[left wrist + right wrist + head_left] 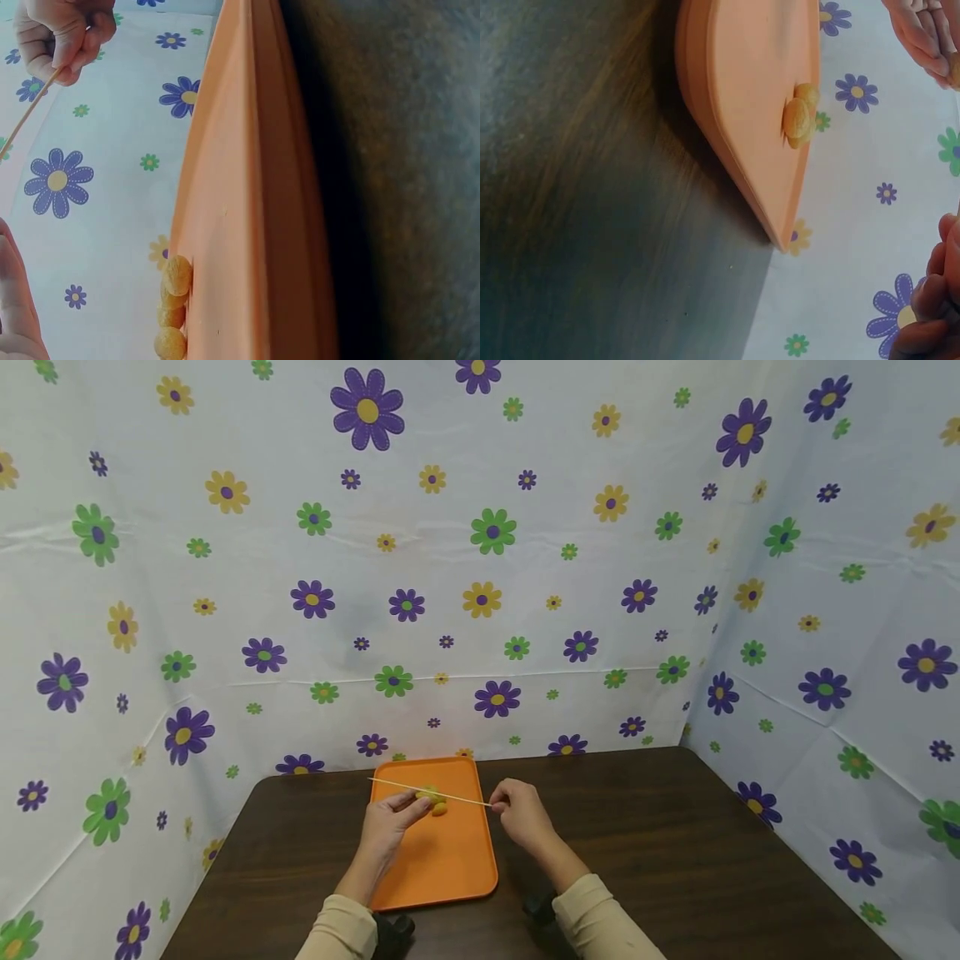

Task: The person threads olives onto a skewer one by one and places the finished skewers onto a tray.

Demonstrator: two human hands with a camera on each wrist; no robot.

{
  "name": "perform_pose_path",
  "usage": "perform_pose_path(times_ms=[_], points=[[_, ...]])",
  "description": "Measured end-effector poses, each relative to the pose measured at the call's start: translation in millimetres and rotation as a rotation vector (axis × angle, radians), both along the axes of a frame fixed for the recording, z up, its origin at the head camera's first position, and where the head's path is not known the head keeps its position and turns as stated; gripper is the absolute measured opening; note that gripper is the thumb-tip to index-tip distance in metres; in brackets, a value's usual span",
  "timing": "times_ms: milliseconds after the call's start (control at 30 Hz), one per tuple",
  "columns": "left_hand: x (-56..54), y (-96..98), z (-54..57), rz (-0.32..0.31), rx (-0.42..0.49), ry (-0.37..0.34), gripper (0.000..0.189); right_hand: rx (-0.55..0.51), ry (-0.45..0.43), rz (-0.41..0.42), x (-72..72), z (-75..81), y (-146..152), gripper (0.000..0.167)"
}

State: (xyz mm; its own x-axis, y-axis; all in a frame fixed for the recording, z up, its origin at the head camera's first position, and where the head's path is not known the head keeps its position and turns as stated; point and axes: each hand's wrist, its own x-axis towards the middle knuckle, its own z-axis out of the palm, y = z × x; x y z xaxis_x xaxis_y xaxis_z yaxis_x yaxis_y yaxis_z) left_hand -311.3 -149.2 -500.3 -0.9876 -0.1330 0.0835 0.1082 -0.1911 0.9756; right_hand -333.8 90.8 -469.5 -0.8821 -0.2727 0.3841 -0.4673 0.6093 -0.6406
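My right hand [523,814] pinches one end of a thin wooden skewer [461,798], which stretches leftward above the orange tray [442,868]. In the left wrist view the skewer [28,116] slants down from the fingertips of that right hand [64,34]. My left hand [385,831] is over the tray's left side, close to the skewer. The right wrist view shows a small yellow round piece [954,71] held at its fingertips. Several similar yellow pieces [439,809] lie on the tray; in the left wrist view these pieces [171,343] look rounded and rough-skinned.
The tray rests on a dark brown wooden table [615,843]. White cloth [450,552] printed with purple, green and yellow flowers hangs behind the table and at both sides. A black strap [393,935] is by the left sleeve.
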Motion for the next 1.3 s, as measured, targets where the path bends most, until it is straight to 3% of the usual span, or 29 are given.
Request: perform_pose_path(times_ms=[333, 467, 867, 1133, 1300], points=[[-2.4, 5.6, 4.0, -0.014, -0.031, 0.009, 0.045, 0.033, 0.03, -0.036, -1.1, 6.4, -6.5, 0.02], [-3.2, 8.6, 5.2, -0.045, -0.012, 0.024, 0.041, 0.054, 0.029, -0.039, -0.6, 9.9, -10.6, 0.019], [-6.9, 13.2, 2.6, -0.061, 0.011, 0.038, 0.037, 0.067, 0.01, -0.059, -0.5, 12.3, -16.0, 0.024], [-5.2, 28.6, -5.2, -0.141, -0.067, 0.051, 0.03, 0.08, 0.004, 0.007, 6.9, 16.3, -34.2, 0.02], [-1.8, 31.1, -8.2, -0.12, -0.049, 0.048, 0.027, 0.07, -0.014, 0.008, 11.1, 14.8, -40.3, 0.019]])
